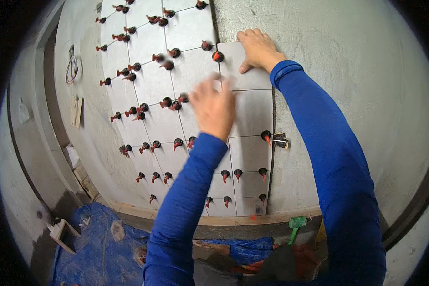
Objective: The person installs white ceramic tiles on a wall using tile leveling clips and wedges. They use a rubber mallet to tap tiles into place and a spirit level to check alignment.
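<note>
My right hand (260,50) rests on the top right tile (248,78), its thumb spread out on the face and its fingers reaching over the upper edge. That pale grey tile lies against the wall at the end of its row. My left hand (213,109) is in front of the joint at this tile's lower left, smeared by motion, so its grip cannot be made out. A black tile leveling clip with a red handle (218,56) sits at the tile's left edge. Several more clips, such as one to the left (174,53), stand in the joints between neighbouring tiles.
Bare grey plaster wall (348,71) extends to the right. An electrical box (281,140) sits beside the tiles. Below are a wooden batten (224,220), a green mallet (296,223), a blue tarp (100,243) and a small white stool (62,231). Wires (71,66) hang at left.
</note>
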Action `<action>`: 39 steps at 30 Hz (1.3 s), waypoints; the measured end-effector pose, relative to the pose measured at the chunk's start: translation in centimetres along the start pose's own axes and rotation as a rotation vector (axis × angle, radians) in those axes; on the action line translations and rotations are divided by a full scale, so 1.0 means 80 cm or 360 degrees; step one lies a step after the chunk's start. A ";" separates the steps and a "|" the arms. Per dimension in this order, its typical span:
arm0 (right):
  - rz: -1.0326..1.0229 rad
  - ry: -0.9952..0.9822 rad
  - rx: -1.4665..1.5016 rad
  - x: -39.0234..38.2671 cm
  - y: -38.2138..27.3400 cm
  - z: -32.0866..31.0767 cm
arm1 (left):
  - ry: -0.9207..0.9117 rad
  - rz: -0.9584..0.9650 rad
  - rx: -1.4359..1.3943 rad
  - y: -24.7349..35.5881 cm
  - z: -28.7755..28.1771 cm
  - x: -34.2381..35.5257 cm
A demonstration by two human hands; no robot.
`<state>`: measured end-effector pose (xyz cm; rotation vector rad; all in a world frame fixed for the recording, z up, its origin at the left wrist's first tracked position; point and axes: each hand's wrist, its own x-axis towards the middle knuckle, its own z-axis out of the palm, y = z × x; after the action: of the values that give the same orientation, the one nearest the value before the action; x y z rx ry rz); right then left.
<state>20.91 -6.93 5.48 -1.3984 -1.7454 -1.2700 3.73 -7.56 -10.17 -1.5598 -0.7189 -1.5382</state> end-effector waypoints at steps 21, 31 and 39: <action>-0.0037 0.0129 0.0128 0.000 0.015 0.022 | 0.0301 -0.0259 -0.0240 -0.026 0.036 0.139; -0.0041 0.0060 0.0285 0.008 0.022 0.022 | 0.0181 -0.0581 -0.0488 -0.013 -0.181 -0.090; -0.0095 0.0103 0.0295 0.013 0.041 0.028 | -0.0386 -0.1825 -0.0509 -0.003 -0.315 -0.384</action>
<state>24.01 -4.42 6.58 -1.1959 -1.8220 -1.1391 -12.54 -24.44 -42.22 -1.6514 -1.7777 -2.3572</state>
